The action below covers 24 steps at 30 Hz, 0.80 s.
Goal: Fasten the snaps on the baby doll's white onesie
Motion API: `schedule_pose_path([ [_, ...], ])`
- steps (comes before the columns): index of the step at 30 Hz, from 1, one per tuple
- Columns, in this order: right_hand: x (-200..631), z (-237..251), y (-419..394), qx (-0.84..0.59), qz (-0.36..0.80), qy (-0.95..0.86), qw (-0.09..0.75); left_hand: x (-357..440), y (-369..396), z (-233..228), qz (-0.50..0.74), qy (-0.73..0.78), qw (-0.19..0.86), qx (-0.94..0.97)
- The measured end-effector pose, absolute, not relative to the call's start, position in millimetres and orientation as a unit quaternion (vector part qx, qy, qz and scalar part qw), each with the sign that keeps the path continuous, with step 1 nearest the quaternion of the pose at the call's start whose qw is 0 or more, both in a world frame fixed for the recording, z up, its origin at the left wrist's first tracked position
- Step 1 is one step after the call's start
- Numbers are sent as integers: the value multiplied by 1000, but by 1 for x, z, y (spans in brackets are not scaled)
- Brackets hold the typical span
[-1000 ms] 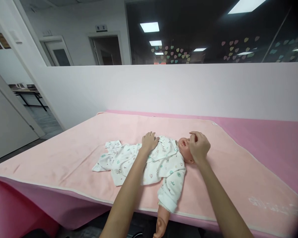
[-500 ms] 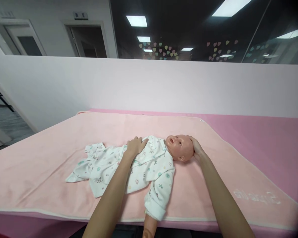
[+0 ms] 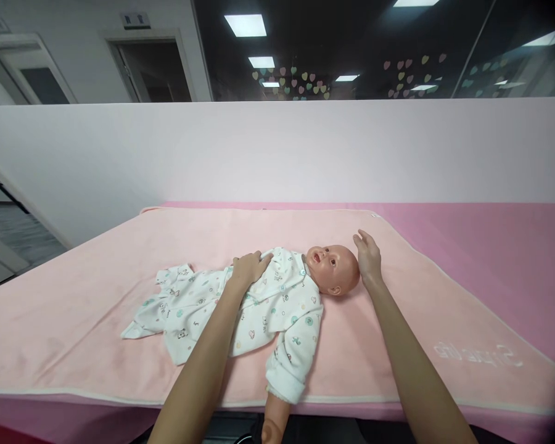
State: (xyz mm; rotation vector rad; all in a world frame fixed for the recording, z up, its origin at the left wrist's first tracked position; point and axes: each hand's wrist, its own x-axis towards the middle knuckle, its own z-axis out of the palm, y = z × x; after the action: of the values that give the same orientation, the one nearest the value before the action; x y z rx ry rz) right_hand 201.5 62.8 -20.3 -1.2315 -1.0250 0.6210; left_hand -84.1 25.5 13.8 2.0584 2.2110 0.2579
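A baby doll [image 3: 332,269] lies on its back across a peach blanket [image 3: 370,364], its head toward the right. It wears a white printed romper [image 3: 277,308], whose leg parts stretch out to the left. My left hand [image 3: 248,269] rests flat on the doll's belly, fingers loosely spread. Beside the top of the bald head is my right hand [image 3: 369,256], fingers raised and apart, with its heel at or very near the head. One doll arm [image 3: 275,414] pokes out of the sleeve over the table's near edge.
Pink padding [image 3: 499,265] shows under and beyond the blanket. A low white wall [image 3: 277,154] rises behind, with dark glass [image 3: 328,43] above it. At the far left, a doorway [image 3: 9,216] opens onto grey flooring.
My right hand has let its fingers off the doll's head and lifted them up and outward. My left hand stays on the belly. The view has tilted slightly.
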Motion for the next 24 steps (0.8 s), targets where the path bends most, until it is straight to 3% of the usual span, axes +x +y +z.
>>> schedule_pose_path([
  [8, 195, -18, 58, -449, 464, -542, 538, -84, 26, 14, 76, 732, 58, 674],
  [24, 196, -19, 58, -458, 432, -534, 564, -86, 29, 8, 72, 727, 47, 681],
])
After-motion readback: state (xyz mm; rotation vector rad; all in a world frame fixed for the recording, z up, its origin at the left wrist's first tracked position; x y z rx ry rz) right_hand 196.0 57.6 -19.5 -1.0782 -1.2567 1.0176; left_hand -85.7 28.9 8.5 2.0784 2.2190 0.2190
